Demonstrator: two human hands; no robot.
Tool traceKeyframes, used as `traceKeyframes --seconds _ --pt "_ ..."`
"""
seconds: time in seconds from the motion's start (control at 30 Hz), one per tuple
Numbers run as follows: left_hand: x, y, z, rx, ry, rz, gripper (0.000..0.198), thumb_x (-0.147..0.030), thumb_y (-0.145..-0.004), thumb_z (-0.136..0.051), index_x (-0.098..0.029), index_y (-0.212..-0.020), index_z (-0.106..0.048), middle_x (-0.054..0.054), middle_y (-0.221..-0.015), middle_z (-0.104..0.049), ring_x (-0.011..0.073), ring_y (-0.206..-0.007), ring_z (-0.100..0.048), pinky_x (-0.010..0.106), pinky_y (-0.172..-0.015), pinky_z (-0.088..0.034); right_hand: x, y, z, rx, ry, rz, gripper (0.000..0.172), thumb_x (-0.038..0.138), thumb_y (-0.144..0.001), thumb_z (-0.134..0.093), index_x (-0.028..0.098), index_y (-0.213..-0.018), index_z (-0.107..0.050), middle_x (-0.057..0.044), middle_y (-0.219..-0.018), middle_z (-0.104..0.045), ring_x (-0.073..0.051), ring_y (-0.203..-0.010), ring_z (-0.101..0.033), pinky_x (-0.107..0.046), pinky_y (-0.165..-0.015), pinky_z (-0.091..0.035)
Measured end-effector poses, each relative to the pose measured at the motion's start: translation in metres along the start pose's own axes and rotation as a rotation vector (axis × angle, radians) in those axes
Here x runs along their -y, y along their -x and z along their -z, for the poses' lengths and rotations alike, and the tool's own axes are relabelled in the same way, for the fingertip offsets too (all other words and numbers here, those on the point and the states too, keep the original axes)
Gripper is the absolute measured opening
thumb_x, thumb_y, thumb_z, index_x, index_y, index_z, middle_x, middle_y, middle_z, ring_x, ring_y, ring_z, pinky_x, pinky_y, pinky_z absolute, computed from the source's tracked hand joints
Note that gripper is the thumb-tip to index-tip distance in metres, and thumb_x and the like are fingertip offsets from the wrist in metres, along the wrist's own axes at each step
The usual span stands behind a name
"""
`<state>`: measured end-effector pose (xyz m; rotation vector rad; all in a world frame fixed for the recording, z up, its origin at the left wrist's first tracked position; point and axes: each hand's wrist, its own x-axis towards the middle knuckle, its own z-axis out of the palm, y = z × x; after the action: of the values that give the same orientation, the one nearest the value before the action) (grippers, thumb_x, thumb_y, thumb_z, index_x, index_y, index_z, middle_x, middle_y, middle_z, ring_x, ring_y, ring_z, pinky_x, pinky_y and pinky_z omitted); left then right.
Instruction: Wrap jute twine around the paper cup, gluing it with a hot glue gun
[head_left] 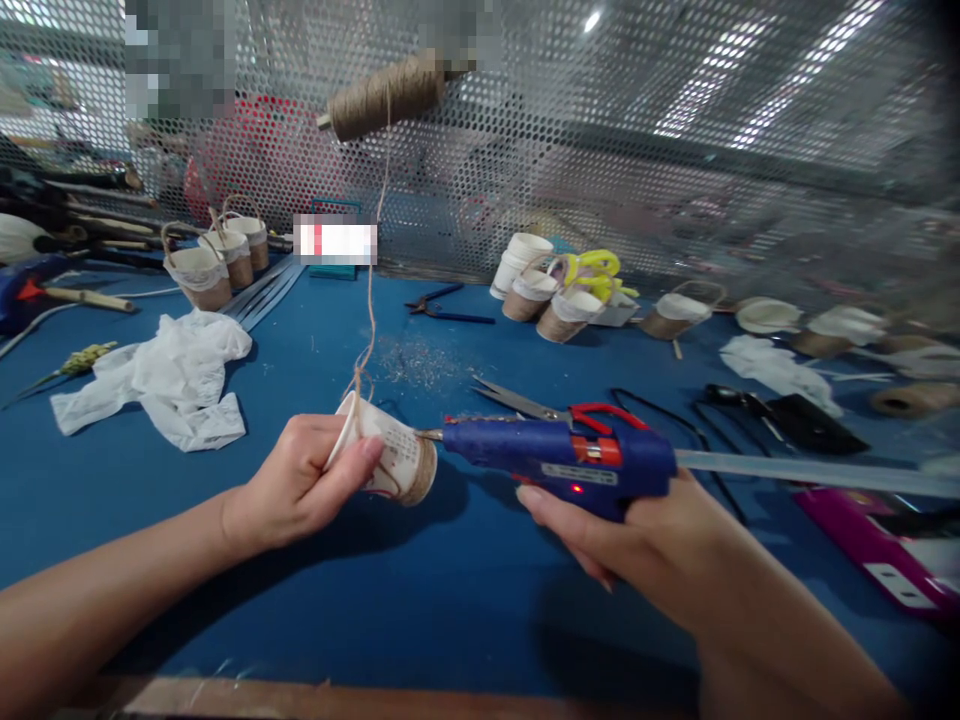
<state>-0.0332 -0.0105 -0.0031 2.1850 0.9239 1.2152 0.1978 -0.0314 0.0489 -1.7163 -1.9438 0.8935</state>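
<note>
My left hand (311, 475) is closed round a white paper cup (394, 447), which is tilted with its rim toward the left. Twine (417, 475) is wound round the cup's base. From the cup a strand (371, 290) runs up to a twine spool (388, 97) on a rod. A blue glue gun (555, 460) is in the grip of my right hand (637, 530). Its nozzle meets the cup near the edge of the wound twine. A clear glue stick (810, 472) sticks out of the gun's back.
Scissors (525, 402) lie just behind the gun, pliers (450, 305) farther back. White lace (169, 375) lies at left. Twine-wrapped cups (199, 278) stand back left, others (568, 315) back right by yellow-handled scissors (592, 270). A perforated metal screen (585, 150) rises behind.
</note>
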Motion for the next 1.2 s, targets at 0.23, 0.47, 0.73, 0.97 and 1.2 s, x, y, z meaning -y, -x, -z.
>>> traceKeyframes --seconds 0.23,0.47,0.73,0.97,1.2 --pt "0.002 0.000 -0.004 -0.023 0.091 0.257 0.039 -0.023 -0.086 -0.035 -0.014 -0.051 -0.051 -0.003 -0.046 -0.047 0.0067 -0.043 -0.038 0.017 -0.042 -0.030 -0.008 0.006 -0.002 -0.033 0.090 0.178 0.041 0.041 -0.075 -0.054 0.022 -0.042 -0.039 0.005 -0.034 -0.042 -0.008 -0.032 -0.041 -0.022 -0.037 -0.035" --pt "0.006 0.002 -0.008 -0.064 0.225 0.398 0.039 -0.029 -0.085 -0.037 -0.011 -0.057 -0.057 -0.001 -0.050 -0.053 0.0073 -0.045 -0.042 0.017 -0.043 -0.035 -0.010 0.007 -0.005 -0.047 0.116 0.221 0.036 0.038 -0.076 -0.054 0.022 -0.046 -0.043 0.006 -0.034 -0.045 -0.008 -0.032 -0.041 -0.022 -0.036 -0.035" --pt "0.001 0.000 -0.002 -0.062 0.059 0.072 0.034 -0.013 -0.085 -0.037 -0.013 -0.056 -0.055 -0.002 -0.049 -0.053 0.0056 -0.043 -0.042 0.016 -0.041 -0.032 -0.011 0.004 -0.002 0.003 0.082 0.273 0.036 0.036 -0.077 -0.051 0.021 -0.045 -0.042 0.005 -0.034 -0.043 -0.008 -0.030 -0.040 -0.022 -0.035 -0.034" --pt "-0.007 -0.004 0.003 -0.072 -0.124 -0.257 0.034 -0.010 -0.082 -0.038 -0.015 -0.049 -0.047 -0.001 -0.043 -0.047 0.0079 -0.040 -0.041 0.018 -0.040 -0.033 0.000 0.005 0.003 -0.032 -0.023 0.117 0.040 0.042 -0.076 -0.050 0.021 -0.043 -0.041 0.004 -0.034 -0.043 -0.010 -0.033 -0.044 -0.024 -0.040 -0.040" --pt "-0.009 -0.004 0.003 -0.074 -0.132 -0.279 0.033 -0.007 -0.081 -0.038 -0.017 -0.049 -0.042 -0.001 -0.043 -0.047 0.0079 -0.041 -0.040 0.019 -0.040 -0.033 -0.005 0.000 0.003 0.005 -0.120 0.088 0.026 0.039 -0.072 -0.056 0.021 -0.056 -0.046 0.007 -0.034 -0.044 -0.008 -0.029 -0.043 -0.020 -0.035 -0.040"
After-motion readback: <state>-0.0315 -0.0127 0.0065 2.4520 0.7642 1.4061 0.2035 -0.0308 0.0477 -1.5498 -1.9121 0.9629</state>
